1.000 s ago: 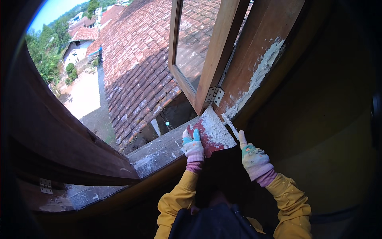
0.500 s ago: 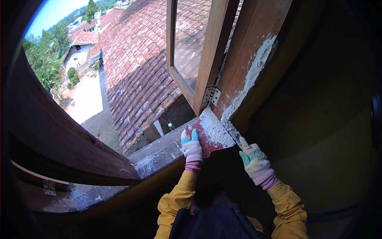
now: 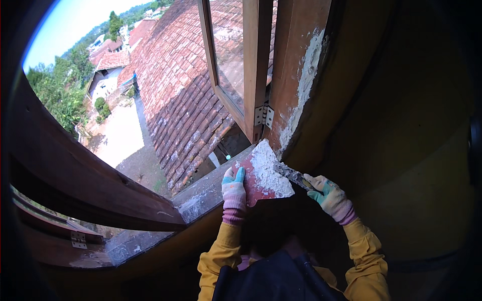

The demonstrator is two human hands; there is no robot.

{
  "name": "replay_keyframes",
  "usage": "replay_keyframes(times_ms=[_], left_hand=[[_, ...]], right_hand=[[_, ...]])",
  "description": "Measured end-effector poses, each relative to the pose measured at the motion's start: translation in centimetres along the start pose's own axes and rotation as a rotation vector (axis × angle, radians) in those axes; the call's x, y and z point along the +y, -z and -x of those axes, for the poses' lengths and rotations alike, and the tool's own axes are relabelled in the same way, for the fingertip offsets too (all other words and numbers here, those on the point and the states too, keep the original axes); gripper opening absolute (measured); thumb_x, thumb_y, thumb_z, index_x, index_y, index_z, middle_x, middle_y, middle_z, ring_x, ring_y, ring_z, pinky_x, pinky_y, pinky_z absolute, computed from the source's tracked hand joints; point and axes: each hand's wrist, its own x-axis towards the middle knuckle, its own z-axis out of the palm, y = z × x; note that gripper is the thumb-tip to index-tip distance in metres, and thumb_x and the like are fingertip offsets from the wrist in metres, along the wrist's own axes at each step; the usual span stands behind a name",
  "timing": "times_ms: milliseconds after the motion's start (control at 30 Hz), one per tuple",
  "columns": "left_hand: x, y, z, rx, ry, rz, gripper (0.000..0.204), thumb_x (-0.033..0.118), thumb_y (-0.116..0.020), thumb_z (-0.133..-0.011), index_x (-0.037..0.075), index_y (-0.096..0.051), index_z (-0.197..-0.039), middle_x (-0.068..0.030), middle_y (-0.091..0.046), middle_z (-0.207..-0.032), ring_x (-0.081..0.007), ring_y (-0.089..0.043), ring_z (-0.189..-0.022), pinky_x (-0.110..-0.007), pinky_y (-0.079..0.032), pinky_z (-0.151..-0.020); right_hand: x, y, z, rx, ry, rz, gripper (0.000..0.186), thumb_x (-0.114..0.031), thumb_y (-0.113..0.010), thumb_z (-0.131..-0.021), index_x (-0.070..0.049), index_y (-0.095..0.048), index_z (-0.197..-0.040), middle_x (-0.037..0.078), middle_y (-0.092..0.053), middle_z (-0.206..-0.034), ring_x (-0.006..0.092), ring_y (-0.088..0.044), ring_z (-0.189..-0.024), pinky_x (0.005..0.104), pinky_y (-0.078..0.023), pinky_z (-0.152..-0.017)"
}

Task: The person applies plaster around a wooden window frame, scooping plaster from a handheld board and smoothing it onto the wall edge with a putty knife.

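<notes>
My left hand (image 3: 234, 186), in a pale knitted glove with green fingertips, is closed on the left edge of a flat red board (image 3: 257, 193). Wet grey-white plaster (image 3: 268, 173) is heaped across the board's right part. In my gloved right hand (image 3: 329, 195) is the handle of a putty knife (image 3: 295, 177). Its smeared blade lies against the plaster on the board. Just beyond, a rough strip of plaster (image 3: 307, 75) runs up the seam between the wooden window frame (image 3: 288, 65) and the wall.
An open glazed wooden sash (image 3: 254, 70) hangs on a metal hinge (image 3: 263, 116) above the board. The sill (image 3: 196, 204) runs left to a second dark wooden sash (image 3: 90, 160). Outside lies a tiled roof (image 3: 175, 100); a dark wall (image 3: 401, 165) stands at right.
The putty knife has come off the lower end of the plaster seam and onto the plaster on the board. My right hand has turned with it. The view has shifted slightly.
</notes>
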Motion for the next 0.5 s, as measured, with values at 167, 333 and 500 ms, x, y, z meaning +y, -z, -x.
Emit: replay_keyframes(times_ms=[167,333,500], left_hand=[[2.7,0.9,-0.1,-0.215,0.03,-0.225,0.029,0.021,-0.059,-0.084,-0.001,-0.058,-0.103,-0.0066,-0.063,-0.09,-0.0106,-0.057,-0.081,-0.024,-0.044,-0.073],[5.1,1.9,0.5,-0.304,0.136,-0.1,0.029,0.021,-0.059,-0.084,-0.001,-0.058,-0.102,-0.0038,-0.063,-0.09,-0.0081,-0.055,-0.079,-0.022,-0.042,-0.072],[6.6,1.6,1.3,-0.354,0.202,-0.175,0.03,0.022,-0.059,-0.085,-0.001,-0.058,-0.103,-0.0001,-0.061,-0.089,-0.0064,-0.054,-0.077,-0.02,-0.042,-0.071]], right_hand=[[1.3,-0.2,-0.3,-0.104,0.082,-0.123,0.042,-0.004,-0.061,-0.077,-0.007,-0.053,-0.118,0.009,-0.057,-0.087,0.0219,-0.055,-0.079,0.0275,-0.043,-0.074],[1.8,-1.1,0.4,-0.066,0.092,-0.358,0.038,-0.004,-0.062,-0.076,-0.006,-0.057,-0.114,0.006,-0.057,-0.083,0.0192,-0.054,-0.076,0.0264,-0.042,-0.072],[2.9,-0.7,1.9,-0.058,0.019,-0.346,0.037,-0.004,-0.062,-0.076,-0.005,-0.058,-0.112,0.006,-0.058,-0.085,0.0181,-0.055,-0.077,0.0257,-0.043,-0.074]])
